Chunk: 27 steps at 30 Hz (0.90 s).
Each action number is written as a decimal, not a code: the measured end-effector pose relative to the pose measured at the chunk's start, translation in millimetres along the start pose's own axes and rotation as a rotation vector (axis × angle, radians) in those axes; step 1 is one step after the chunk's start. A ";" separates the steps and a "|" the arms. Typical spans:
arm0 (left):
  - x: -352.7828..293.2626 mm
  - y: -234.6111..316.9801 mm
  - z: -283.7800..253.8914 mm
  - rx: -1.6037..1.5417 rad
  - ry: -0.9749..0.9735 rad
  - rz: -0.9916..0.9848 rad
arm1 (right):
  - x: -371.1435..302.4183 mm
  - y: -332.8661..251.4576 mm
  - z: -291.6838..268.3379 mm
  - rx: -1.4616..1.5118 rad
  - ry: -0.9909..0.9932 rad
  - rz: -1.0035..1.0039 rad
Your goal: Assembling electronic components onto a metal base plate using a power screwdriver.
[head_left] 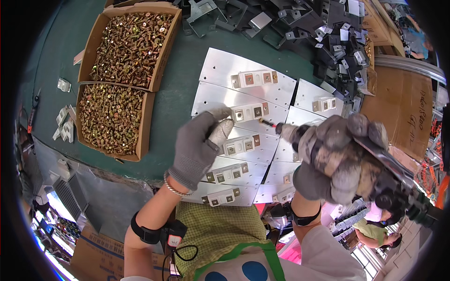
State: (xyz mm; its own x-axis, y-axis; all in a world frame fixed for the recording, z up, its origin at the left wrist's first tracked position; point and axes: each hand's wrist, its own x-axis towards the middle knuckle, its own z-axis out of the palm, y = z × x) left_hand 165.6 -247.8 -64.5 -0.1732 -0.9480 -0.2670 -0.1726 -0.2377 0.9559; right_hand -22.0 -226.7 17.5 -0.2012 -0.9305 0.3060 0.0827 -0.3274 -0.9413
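My left hand (pixel 197 147), in a grey glove with pale fingertips, has its thumb and forefinger closed at the left end of a small white block (pixel 250 112) with metal inserts. This block lies on a silver metal plate (pixel 215 96). In my right hand (pixel 340 159), also gloved, is a dark power screwdriver (pixel 375 180) with a lever along its side. Its bit points left, with a brassy screw (pixel 262 121) at the tip, just right of the block and apart from it. Similar blocks, such as the far one (pixel 255 79), sit on neighbouring plates.
Two cardboard boxes full of brassy screws (pixel 133 47) stand at the left. A heap of black metal brackets (pixel 300 23) covers the back right. Several loose white blocks (pixel 65 124) lie on the green table (pixel 176 84) at far left. A large carton (pixel 398 107) stands at the right.
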 end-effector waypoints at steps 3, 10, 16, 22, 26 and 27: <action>8.8 2.5 -4.4 0.549 -0.001 0.235 | 7.5 31.3 -17.5 0.293 0.118 -0.021; 16.4 -11.3 4.8 0.771 0.070 0.472 | 7.6 43.9 -4.4 0.001 0.219 -0.080; 17.0 -16.6 7.2 0.777 0.067 0.495 | 6.5 42.6 -0.6 -0.106 0.227 -0.034; 17.9 -12.6 7.1 0.762 0.053 0.515 | 8.5 46.7 -1.0 -0.179 0.082 -0.083; 16.9 -16.4 4.1 0.760 0.038 0.477 | 9.9 53.1 -6.4 -0.179 0.023 -0.068; 17.9 -16.6 4.3 0.762 0.044 0.501 | 12.6 56.2 -10.9 -0.226 -0.019 -0.102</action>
State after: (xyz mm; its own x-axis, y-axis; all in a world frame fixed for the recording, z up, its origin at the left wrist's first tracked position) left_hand 161.1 -259.9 -85.8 -0.3664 -0.9134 0.1772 -0.6835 0.3935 0.6148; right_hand -30.5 -255.1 -33.1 -0.1782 -0.8981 0.4020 -0.1580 -0.3771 -0.9126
